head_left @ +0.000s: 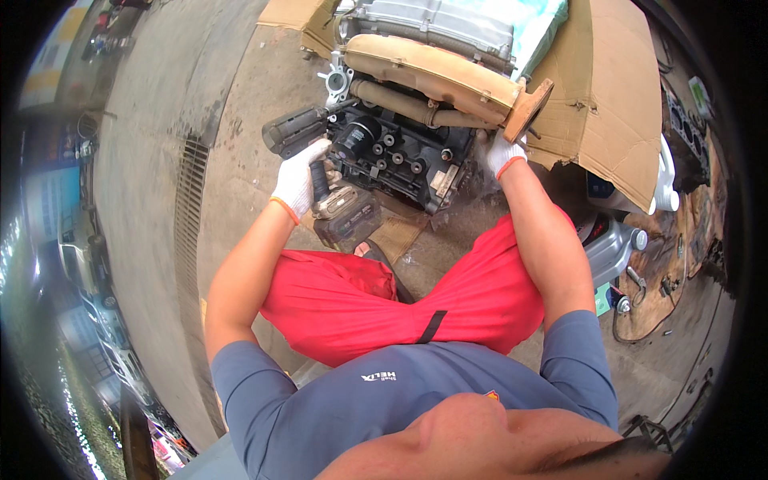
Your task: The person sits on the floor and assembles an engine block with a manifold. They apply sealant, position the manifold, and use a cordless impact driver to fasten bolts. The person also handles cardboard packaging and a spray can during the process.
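Note:
In a white glove with an orange cuff, my left hand [299, 176] is closed around the handle of a cordless impact wrench [296, 130]. Its battery hangs low near my foot, and its nose points right toward the engine block [404, 164]. A black oil filter [357, 136] sticks out of the block just beside the tool. My right hand [502, 154], gloved the same way, is at the block's right end, below the rusty flange of an exhaust manifold [432, 76]. That flange and the hand itself hide most of its fingers.
Cardboard [620, 96] lies along the engine's right side, with a grey plastic jug [614, 250] and a wooden board [664, 296] bearing small parts near it. A silver engine cover [432, 20] tops the far side. On the left, a drain grate [190, 192] runs along the concrete floor.

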`<action>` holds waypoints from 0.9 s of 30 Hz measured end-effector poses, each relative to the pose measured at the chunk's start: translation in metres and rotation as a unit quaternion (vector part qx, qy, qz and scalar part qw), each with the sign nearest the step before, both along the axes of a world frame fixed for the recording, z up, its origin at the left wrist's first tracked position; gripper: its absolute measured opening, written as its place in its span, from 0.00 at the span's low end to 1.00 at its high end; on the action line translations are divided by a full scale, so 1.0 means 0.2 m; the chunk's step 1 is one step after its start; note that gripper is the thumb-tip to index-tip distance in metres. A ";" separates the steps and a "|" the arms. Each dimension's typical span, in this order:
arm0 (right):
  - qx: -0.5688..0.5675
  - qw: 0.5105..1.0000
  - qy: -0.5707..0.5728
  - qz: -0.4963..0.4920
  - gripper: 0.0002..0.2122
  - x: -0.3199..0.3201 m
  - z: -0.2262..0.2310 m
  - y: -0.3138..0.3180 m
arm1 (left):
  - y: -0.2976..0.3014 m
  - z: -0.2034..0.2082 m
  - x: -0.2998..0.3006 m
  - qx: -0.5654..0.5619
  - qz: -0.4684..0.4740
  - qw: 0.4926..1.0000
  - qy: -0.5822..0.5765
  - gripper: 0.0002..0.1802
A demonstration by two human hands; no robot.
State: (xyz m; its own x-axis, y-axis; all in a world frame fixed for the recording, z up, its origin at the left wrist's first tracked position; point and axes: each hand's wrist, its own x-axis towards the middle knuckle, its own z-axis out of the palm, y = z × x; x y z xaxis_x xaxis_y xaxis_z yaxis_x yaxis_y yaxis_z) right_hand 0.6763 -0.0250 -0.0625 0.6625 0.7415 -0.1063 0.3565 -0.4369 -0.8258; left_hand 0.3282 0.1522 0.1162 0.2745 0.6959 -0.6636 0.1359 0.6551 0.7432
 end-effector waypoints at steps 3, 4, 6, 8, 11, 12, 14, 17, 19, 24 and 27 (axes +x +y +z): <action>0.009 0.999 -0.031 -0.004 0.23 0.01 -0.04 0.01 | 0.00 0.01 -0.03 0.069 -0.007 0.996 0.047 0.13; 0.073 0.996 0.006 -0.042 0.23 0.07 -0.22 -0.02 | 0.01 0.02 0.00 0.070 -0.009 0.997 0.041 0.14; 0.107 0.992 0.033 -0.056 0.23 0.06 -0.27 0.00 | 0.03 0.07 -0.05 0.071 0.014 0.996 0.045 0.14; 0.047 0.998 -0.001 -0.032 0.23 0.01 -0.26 0.03 | 0.06 0.12 -0.16 0.086 0.055 0.991 0.087 0.14; -0.042 0.997 -0.057 0.008 0.22 -0.07 -0.16 0.10 | 0.13 0.18 -0.38 0.147 0.121 0.979 0.069 0.13; 0.066 0.994 0.067 -0.063 0.22 -0.03 -0.31 0.09 | 0.17 0.20 -0.36 0.166 0.130 0.976 0.059 0.12; 0.268 0.917 0.245 -0.168 0.23 0.05 -0.54 0.09 | 0.28 0.20 -0.40 0.197 0.142 0.966 0.085 0.11; 0.310 0.878 0.325 -0.163 0.25 -0.02 -0.59 0.17 | 0.38 0.16 -0.68 0.217 0.174 0.955 0.099 0.12; 0.296 0.872 0.353 -0.168 0.24 0.00 -0.59 0.15 | 0.31 0.19 -0.66 0.231 0.175 0.941 0.174 0.09; 0.286 0.853 0.399 -0.180 0.23 0.06 -0.62 0.15 | 0.24 -0.11 -0.91 0.226 0.093 0.941 0.234 0.23; 0.247 0.828 0.458 -0.207 0.22 -0.03 -0.46 0.20 | 0.24 -0.55 -1.32 0.340 -0.050 0.832 0.435 0.30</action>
State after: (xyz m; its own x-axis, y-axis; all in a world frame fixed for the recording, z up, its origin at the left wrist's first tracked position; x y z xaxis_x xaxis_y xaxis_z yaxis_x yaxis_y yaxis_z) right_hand 0.6707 0.0147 -0.1550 0.6802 0.5736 -0.4564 -0.6145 0.1068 -0.7816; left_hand 0.0641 0.2009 0.0069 -0.0257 0.9943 -0.1037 0.8453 0.0770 0.5288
